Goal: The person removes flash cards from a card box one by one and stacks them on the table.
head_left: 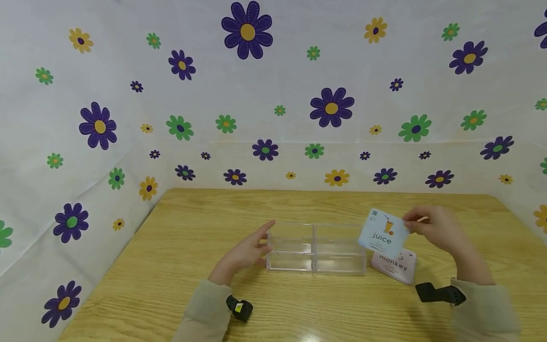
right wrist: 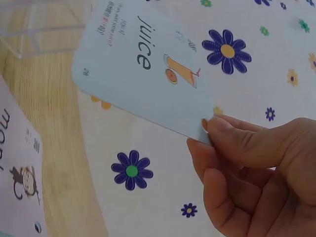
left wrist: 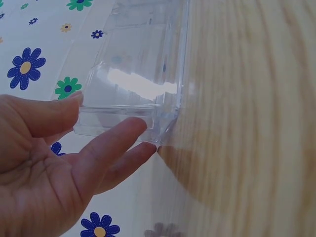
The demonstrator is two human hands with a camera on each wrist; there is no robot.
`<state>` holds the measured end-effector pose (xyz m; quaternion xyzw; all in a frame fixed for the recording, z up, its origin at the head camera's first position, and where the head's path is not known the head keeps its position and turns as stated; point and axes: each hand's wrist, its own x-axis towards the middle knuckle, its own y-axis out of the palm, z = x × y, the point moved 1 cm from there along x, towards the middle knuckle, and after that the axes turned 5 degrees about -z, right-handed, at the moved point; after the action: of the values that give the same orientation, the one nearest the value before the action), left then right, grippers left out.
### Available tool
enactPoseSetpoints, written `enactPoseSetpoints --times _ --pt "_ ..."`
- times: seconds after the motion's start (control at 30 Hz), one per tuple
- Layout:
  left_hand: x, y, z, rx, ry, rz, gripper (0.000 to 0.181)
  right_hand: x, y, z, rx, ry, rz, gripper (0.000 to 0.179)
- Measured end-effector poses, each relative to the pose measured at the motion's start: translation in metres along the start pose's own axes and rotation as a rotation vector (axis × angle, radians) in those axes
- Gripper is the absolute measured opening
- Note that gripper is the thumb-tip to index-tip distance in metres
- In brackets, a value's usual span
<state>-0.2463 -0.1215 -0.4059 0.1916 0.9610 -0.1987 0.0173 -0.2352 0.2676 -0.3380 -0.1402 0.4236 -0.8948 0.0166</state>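
My right hand [head_left: 438, 227] pinches a light blue card [head_left: 382, 232] by one corner between thumb and fingers. The card reads "juice" and carries a picture of a glass with a straw. Below it on the table lies a pink "monkey" card [head_left: 394, 267], partly covered by the blue one in the head view. A clear plastic box [head_left: 315, 251] with divided compartments stands at the middle. At its left end, my left hand [head_left: 247, 251] rests with spread fingers; in the left wrist view the thumb is at one edge and extended fingertips [left wrist: 136, 126] are against the end wall.
The wooden table [head_left: 192, 228] runs back to a white cloth [head_left: 278, 76] printed with purple, green and yellow flowers. Cloth also hangs along the left side. Each wrist wears a black strap [head_left: 442, 293], just below a pale sleeve on the right.
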Motion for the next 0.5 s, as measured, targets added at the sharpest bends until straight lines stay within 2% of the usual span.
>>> enactPoseSetpoints --times 0.23,0.37,0.5 --pt "0.0 -0.001 0.001 -0.007 -0.002 -0.004 0.059 0.001 0.0 -0.029 -0.019 0.103 0.107 0.013" --pt "0.0 -0.001 0.0 -0.005 0.006 0.0 0.059 0.002 0.007 -0.041 -0.006 0.194 0.187 0.013" --pt "0.0 0.0 0.0 0.009 0.004 -0.003 0.059 0.003 0.013 -0.048 0.021 0.242 0.246 0.012"
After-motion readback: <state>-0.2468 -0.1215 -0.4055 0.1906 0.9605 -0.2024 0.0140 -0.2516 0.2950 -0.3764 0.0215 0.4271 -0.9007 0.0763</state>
